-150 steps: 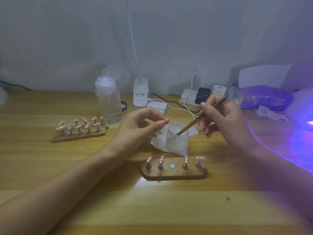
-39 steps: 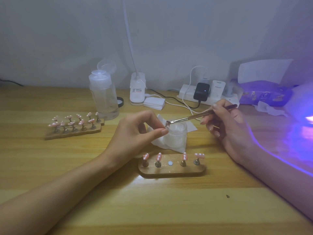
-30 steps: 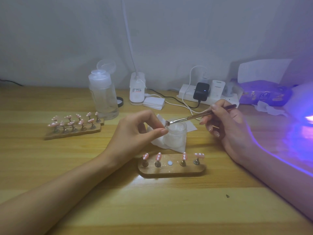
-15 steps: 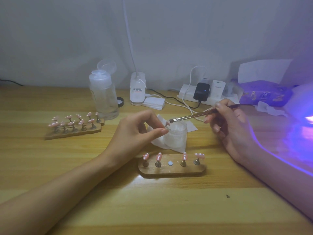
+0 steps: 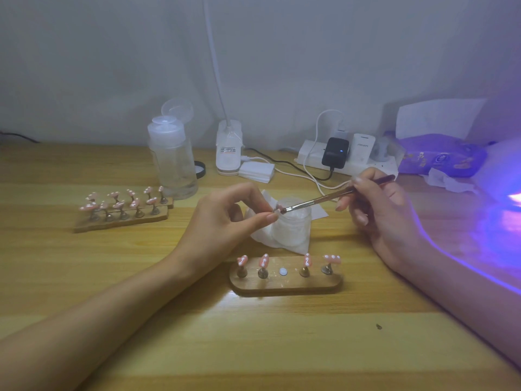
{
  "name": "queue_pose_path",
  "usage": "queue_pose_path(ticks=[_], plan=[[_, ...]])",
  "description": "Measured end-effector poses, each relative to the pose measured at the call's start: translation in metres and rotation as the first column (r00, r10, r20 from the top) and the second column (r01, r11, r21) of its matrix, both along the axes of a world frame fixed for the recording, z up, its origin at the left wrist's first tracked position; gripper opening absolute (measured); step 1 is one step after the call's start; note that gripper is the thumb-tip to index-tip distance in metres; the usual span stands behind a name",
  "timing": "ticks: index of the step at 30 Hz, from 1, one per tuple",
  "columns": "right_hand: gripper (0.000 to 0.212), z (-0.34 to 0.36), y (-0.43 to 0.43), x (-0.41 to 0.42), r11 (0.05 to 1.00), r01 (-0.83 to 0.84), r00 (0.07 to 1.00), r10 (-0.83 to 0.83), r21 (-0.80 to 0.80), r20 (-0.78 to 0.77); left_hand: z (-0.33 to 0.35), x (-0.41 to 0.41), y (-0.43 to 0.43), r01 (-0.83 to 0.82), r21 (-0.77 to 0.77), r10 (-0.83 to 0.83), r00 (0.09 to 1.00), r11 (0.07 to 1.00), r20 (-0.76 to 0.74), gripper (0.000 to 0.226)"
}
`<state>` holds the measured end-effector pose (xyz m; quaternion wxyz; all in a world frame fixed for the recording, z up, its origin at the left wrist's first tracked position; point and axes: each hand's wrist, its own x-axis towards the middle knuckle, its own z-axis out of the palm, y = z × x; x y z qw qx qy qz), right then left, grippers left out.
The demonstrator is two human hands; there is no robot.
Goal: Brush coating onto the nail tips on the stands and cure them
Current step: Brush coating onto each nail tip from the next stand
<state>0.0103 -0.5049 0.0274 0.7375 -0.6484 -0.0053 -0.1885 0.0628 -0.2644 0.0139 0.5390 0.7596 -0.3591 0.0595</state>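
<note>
Four nail tips (image 5: 287, 261) stand; left fingers (image 5: 270, 217) seemingly pinch one, right fingers (image 5: 358, 183) grip brush (image 5: 324, 198).

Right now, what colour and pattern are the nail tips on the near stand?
Pink with small white dots, best seen in the head view on the nail tips on the near stand.

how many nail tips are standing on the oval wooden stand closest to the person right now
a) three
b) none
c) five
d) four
d: the oval wooden stand carries four pink nail tips, two left and two right of a bare white disc where the middle slot is open; the left hand holds a nail tip up to the brush.
</note>
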Motion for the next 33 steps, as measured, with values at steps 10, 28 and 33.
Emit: queue_pose_path(ticks=[10, 28, 33], plan=[[0.027, -0.0010, -0.0011, -0.0004, 1.000, 0.018, 1.000, -0.018, -0.002, -0.004, -0.0008, 0.0008, 0.0001, -0.006, -0.002, 0.006, 0.999, 1.000, 0.038, 0.013], [0.030, -0.0027, -0.0026, 0.0012, 1.000, 0.001, 1.000, -0.001, 0.011, 0.028, 0.0001, 0.0000, -0.0005, -0.028, 0.015, 0.027, 0.997, 0.999, 0.075, 0.014], [0.023, -0.0018, -0.0013, 0.0007, 0.999, -0.052, 0.997, 0.053, -0.016, 0.049, -0.0001, -0.0002, -0.0003, -0.027, 0.020, 0.025, 0.996, 0.999, 0.091, 0.013]])
